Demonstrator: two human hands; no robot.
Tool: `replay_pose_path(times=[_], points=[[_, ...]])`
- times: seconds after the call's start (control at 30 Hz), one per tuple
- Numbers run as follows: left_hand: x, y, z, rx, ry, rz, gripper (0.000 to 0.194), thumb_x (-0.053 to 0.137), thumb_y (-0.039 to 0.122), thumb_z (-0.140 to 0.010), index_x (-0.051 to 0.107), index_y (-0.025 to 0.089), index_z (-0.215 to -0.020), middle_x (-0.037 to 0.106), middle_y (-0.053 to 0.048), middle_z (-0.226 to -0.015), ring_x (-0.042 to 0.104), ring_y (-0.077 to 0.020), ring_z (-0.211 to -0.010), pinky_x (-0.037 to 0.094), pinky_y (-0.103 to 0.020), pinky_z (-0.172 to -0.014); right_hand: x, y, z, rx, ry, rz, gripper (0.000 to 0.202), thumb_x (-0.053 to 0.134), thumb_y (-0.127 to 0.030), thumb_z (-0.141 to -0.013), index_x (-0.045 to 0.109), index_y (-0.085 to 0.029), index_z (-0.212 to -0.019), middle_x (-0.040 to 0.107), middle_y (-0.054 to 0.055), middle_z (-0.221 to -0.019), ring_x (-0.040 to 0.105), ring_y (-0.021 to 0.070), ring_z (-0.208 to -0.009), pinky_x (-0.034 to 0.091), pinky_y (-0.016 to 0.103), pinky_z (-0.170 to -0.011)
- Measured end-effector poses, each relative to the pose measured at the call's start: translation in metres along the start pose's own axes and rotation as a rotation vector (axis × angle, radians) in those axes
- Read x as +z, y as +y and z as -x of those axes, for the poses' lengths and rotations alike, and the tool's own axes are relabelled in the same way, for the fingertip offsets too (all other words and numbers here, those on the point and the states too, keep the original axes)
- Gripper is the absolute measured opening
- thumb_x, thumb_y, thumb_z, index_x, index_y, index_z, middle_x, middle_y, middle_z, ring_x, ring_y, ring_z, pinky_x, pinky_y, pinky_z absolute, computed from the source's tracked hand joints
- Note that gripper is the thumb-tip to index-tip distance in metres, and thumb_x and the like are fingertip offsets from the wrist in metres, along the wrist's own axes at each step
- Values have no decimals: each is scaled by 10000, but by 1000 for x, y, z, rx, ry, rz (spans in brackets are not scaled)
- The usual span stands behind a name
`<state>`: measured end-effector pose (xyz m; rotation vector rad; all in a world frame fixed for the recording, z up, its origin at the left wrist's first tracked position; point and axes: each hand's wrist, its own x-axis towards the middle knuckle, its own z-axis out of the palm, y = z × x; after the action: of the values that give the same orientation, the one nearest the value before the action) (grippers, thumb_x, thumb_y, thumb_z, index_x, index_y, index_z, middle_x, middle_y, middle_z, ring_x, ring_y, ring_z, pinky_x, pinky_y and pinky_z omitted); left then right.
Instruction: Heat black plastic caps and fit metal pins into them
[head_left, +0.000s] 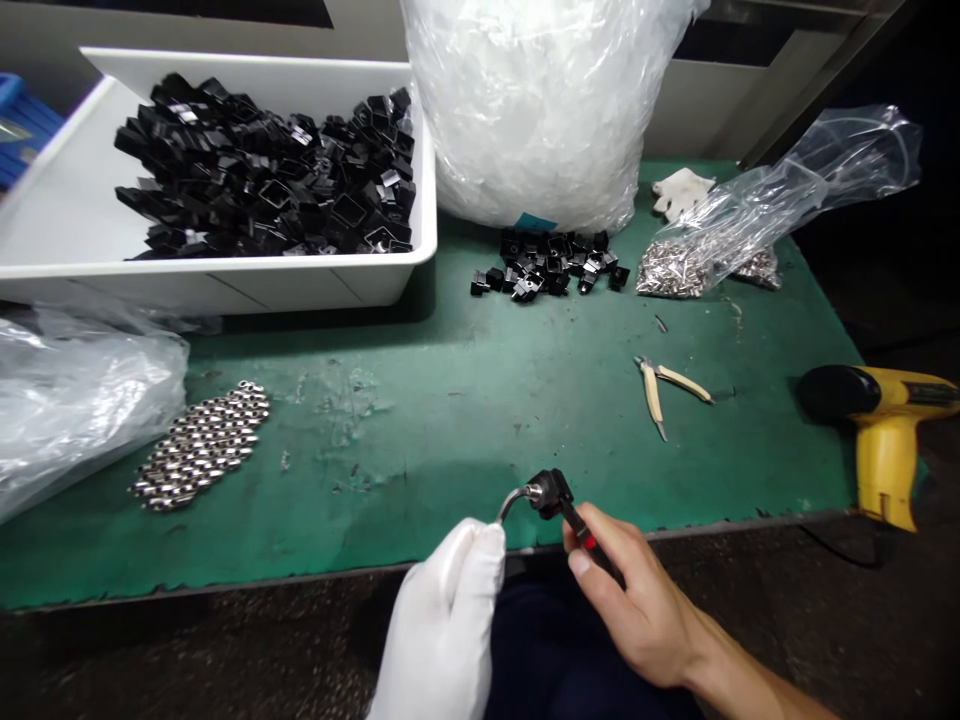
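My left hand (450, 610), in a white glove, is closed around a thin curved metal tube (511, 502) near the table's front edge. On the tube's far end sits a small black plastic fitting (550, 492) with a silver collar. Bare fingers of my right hand (637, 600) wrap round a slim black tool with a red band (589, 541). Its upper end meets the fitting; the exact contact cannot be made out. Beyond my right hand, yellow-handled nippers (654, 398) lie spread on the green table (450, 400).
A white bin (300, 280) of black plastic parts stands back left, beside a large stuffed plastic bag (532, 110). Loose black fittings (551, 262), bagged small metal pieces (675, 268) and a white glove (681, 192) lie behind. Metal sleeves (202, 445) are left, a yellow heat gun (889, 430) right.
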<state>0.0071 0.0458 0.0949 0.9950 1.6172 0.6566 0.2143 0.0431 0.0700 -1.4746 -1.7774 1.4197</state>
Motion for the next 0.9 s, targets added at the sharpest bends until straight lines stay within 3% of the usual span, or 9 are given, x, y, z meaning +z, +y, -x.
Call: replay_pose_path(times=[0.27, 0.63, 0.9], points=[[2, -5, 1, -23, 103, -16, 270, 578, 430, -905, 679, 200, -805, 685, -59, -811, 645, -196, -739, 549, -258, -644, 6, 1, -1, 30, -2, -35, 202, 388, -339, -1033, 536, -205, -1000, 554, 4, -865, 520, 175, -793, 390, 318, -731], [10, -16, 0, 30, 0, 161, 342, 491, 482, -989, 609, 219, -805, 618, -5, -773, 597, -152, -707, 528, -241, -661, 10, -1, -2, 38, 14, -115, 217, 378, -356, -1032, 504, -209, -933, 492, -15, -815, 462, 162, -748, 355, 312, -699], [16, -21, 2, 41, 23, 199, 341, 499, 478, -992, 628, 214, -820, 629, -9, -792, 604, -145, -714, 534, -248, -698, 15, -1, -3, 14, 35, -159, 213, 378, -352, -1028, 495, -211, -918, 475, -18, -811, 440, 158, -740, 350, 309, -699]])
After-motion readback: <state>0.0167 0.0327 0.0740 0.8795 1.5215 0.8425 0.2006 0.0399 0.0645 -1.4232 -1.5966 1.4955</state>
